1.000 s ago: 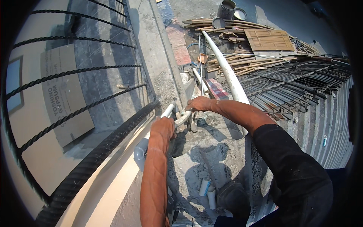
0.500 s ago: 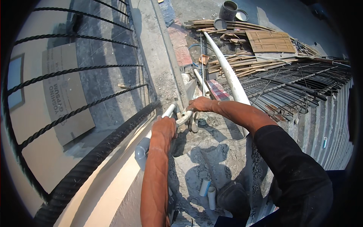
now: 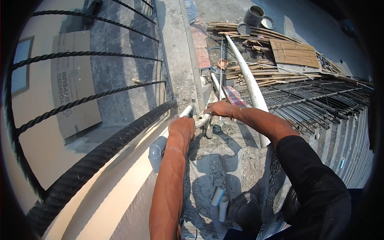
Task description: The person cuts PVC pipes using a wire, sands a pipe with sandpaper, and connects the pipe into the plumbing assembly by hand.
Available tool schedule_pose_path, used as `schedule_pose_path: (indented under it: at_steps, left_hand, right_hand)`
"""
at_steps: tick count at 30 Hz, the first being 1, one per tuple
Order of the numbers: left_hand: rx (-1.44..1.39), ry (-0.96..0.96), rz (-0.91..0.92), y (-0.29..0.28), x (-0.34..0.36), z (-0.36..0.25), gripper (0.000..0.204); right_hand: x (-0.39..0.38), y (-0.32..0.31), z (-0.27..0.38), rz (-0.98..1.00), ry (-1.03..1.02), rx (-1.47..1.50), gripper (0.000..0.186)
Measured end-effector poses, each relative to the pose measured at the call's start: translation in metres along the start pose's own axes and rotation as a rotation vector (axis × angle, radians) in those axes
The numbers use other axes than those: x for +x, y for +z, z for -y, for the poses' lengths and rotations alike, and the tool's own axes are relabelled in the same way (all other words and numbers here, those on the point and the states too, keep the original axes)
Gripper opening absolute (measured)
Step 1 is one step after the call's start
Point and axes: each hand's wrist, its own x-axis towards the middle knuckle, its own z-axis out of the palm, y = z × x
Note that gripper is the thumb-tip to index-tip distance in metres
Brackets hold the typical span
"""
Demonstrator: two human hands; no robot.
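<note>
My left hand (image 3: 182,129) is closed around a white plastic pipe (image 3: 186,111) at the edge of the wall. A grey pipe elbow (image 3: 156,153) sits at the pipe's near end, beside my left wrist. Just to the right, my right hand (image 3: 219,109) has its fingers closed on a short, curved, off-white pipe (image 3: 202,120), whose near end reaches my left hand. My fingers partly hide where the two pipes come together. Below my right hand, a tool-like handle (image 3: 208,131) hangs or stands; its kind cannot be made out.
A black twisted-bar railing (image 3: 108,140) runs along the left. A long white pipe (image 3: 250,82) slants beside my right forearm. Two short white pipe pieces (image 3: 223,209) lie near my shoe (image 3: 246,212). Bamboo poles (image 3: 256,76), a wooden door panel (image 3: 295,53) and corrugated sheeting (image 3: 340,148) spread right.
The whole view has shifted slightly, so the scene sits a little to the right and lower at the centre. Both hands keep their holds on the pipes.
</note>
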Motion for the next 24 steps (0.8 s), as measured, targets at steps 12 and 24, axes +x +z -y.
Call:
schedule_pose_path:
  at_steps: [12,24]
  left_hand:
    - [-0.013,-0.033,-0.017,0.0021,-0.0008,0.0012,0.026]
    - [0.014,0.016,-0.044,0.0038,-0.0028,0.0029,0.020]
  right_hand:
    - [0.0029,-0.0061,0.0068,0.039,0.035,0.031,0.034]
    - [0.0020,-0.0043,0.0050,0.035,0.036,-0.004,0.032]
